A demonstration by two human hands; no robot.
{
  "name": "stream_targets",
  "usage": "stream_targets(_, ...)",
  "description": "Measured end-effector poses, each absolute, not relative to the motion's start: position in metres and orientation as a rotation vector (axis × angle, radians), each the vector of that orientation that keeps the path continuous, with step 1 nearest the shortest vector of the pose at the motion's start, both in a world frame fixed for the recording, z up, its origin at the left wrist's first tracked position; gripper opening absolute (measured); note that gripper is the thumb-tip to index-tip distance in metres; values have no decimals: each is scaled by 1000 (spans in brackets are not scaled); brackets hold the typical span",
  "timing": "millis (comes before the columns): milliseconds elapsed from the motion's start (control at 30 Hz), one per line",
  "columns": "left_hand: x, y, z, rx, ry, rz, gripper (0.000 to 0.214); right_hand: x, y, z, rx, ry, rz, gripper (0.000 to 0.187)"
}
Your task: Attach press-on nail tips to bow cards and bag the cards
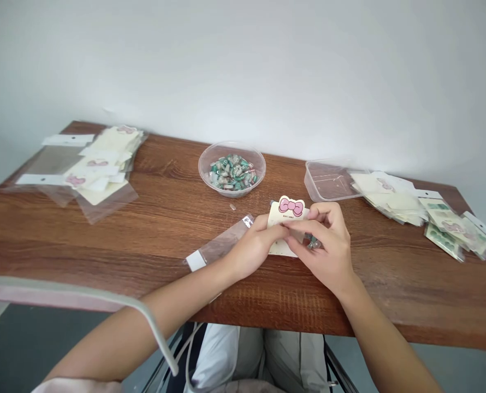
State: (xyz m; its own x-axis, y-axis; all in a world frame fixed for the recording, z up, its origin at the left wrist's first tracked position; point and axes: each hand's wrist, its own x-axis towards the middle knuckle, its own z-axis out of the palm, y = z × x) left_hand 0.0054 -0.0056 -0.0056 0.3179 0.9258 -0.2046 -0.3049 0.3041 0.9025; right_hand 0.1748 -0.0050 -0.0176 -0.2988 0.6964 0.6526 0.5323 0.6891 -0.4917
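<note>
A cream card [276, 218] with a pink bow printed on its top stands tilted between my hands, near the table's front edge. My left hand [259, 245] is closed on the card's left side, thumb and finger pinching near its middle. My right hand [325, 245] is curled over the card's right side, with its fingertips meeting the left ones. Several small green and clear pieces [313, 242] show inside the curl of my right hand, partly hidden by the fingers. What lies between the fingertips is hidden.
A clear round bowl [202, 173] holds many green and clear pieces. Beneath my left forearm lies a clear bag [220, 245]. Cards and bags [104, 164] are piled at left. At right are a clear tray [314, 188], stacked cards [390, 199] and filled packets [451, 226].
</note>
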Motion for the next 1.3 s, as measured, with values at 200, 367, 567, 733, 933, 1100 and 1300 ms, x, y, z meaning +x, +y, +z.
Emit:
stream_targets(200, 8, -3, -10, 795, 879, 913, 15, 186, -4, -20, -985, -1924, 260, 30)
stream_targets(367, 10, -1, -14, 580, 731, 838, 34, 197, 9, -8, -1024, -1795, 162, 21)
stream_targets(567, 13, -2, -20, 495, 672, 808, 40, 179, 61, 41, -982, -2140, 197, 12)
stream_targets(733, 17, -4, -23, 469, 693, 783, 33, 139, 122, 57, -940, -2658, 106, 15)
stream_targets(933, 15, -4, -22, 367, 598, 754, 40, 77, 156, 58, -1069, -3268, -12, 14)
stream_targets(1100, 13, -4, -20, 315, 551, 730, 48, 53, 160, 56, -1132, -3473, -138, 20)
stream_targets(1300, 15, -3, -24, 338, 520, 742, 45, 50, 161, 45, -1109, -3528, -234, 21)
